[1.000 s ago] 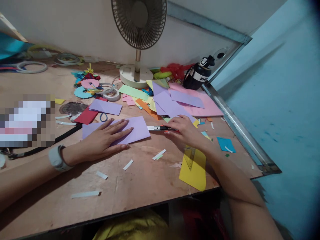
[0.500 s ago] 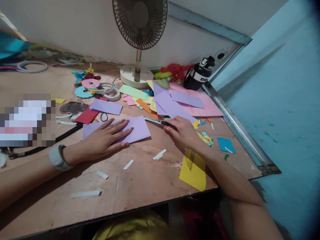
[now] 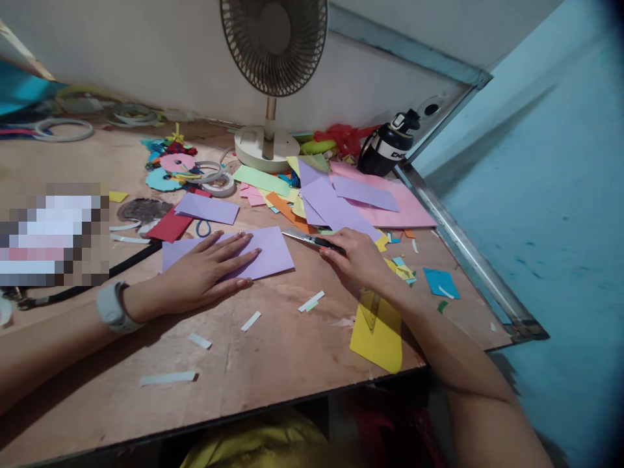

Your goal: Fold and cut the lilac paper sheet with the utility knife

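Note:
A purple paper (image 3: 275, 252) lies on the wooden table, with my left hand (image 3: 214, 263) flat over it, fingers stretched out and slightly apart. My right hand (image 3: 353, 257) is wrapped round the dark handle of a cutter knife (image 3: 305, 238). The knife's metal blade points left, its tip close to the paper's upper right edge. Behind my left hand are folded purple papers (image 3: 208, 208) on a red piece (image 3: 169, 224). More purple sheets (image 3: 336, 205) lie beyond my right hand.
A fan (image 3: 268, 148) stands at the back, with tape rolls (image 3: 221, 185) before it. A black bottle (image 3: 387, 146) is at back right, by pink sheets (image 3: 419, 211). Yellow paper (image 3: 373, 341) lies near the front edge; white strips (image 3: 168, 378) are scattered. A blurred object (image 3: 53, 234) is at left.

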Demonstrator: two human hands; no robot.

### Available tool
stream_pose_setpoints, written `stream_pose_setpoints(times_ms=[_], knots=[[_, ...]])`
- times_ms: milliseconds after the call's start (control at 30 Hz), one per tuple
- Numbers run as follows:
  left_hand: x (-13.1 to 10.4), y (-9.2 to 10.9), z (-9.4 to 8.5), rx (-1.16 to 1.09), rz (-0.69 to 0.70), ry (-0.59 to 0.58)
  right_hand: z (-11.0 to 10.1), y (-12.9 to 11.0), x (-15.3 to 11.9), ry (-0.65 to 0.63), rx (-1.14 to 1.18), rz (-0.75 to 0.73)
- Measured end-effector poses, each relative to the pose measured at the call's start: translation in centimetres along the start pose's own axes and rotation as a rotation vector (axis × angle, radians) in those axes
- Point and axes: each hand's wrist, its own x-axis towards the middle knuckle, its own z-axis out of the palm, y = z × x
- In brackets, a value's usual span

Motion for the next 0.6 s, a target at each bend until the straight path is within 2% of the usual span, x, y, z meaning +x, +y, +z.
stream_pose_setpoints(times_ms=[367,600], knots=[[0.05,0.01,-0.07,-0.008,-0.016,-0.021,-0.39,-0.64,-0.02,-0.003,0.025,0.007],[0.09,0.12,-0.16,-0.015,-0.006,-0.008,-0.10,-0.96,-0.20,0.044,0.043,-0.117]])
